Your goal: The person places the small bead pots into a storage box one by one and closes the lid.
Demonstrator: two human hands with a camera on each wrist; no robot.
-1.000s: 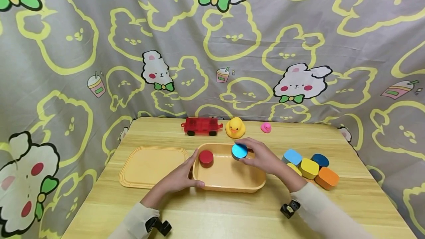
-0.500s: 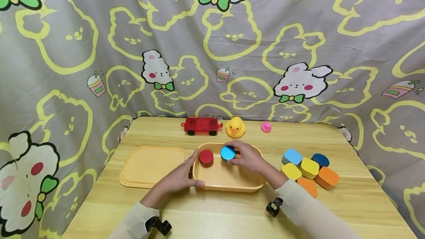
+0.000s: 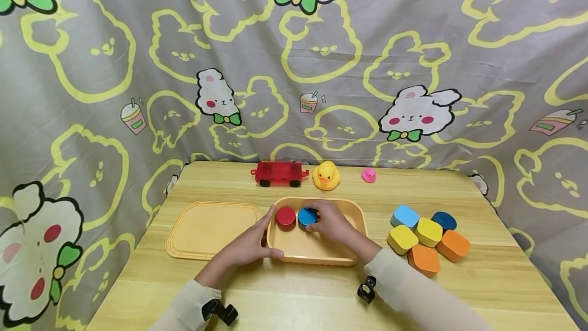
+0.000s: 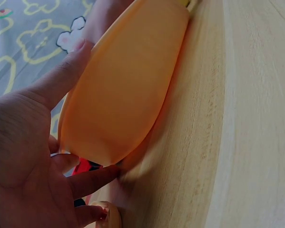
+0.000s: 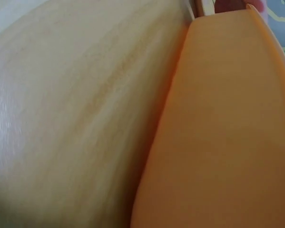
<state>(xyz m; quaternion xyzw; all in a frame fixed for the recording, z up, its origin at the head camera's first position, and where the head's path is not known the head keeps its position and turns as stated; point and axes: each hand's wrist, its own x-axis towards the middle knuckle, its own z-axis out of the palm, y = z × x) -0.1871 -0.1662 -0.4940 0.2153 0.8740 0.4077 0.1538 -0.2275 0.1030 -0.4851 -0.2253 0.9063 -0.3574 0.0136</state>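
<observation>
In the head view my left hand (image 3: 248, 244) grips the left end of an orange plastic box (image 3: 317, 259), thumb at the front wall and fingers at the far side. The left wrist view shows that thumb (image 4: 61, 80) along the box's outer wall (image 4: 128, 85). Inside the box, my right hand (image 3: 334, 226) pinches a blue round block (image 3: 307, 217) between thumb and fingers. Just left of it sits a red round block (image 3: 286, 216). The box's outer wall (image 5: 218, 118) fills much of the right wrist view, where the right hand is hidden.
A flat orange lid (image 3: 213, 230) lies left of the box. Several loose blocks, among them a yellow block (image 3: 402, 239) and an orange block (image 3: 424, 259), cluster to the right. Behind stand a red toy wagon (image 3: 279, 173), a yellow duck (image 3: 326, 175) and a small pink duck (image 3: 369, 175).
My right hand has carried the blue block leftward and lower in the box, beside the red block. The left hand has stayed at the box's left end.
</observation>
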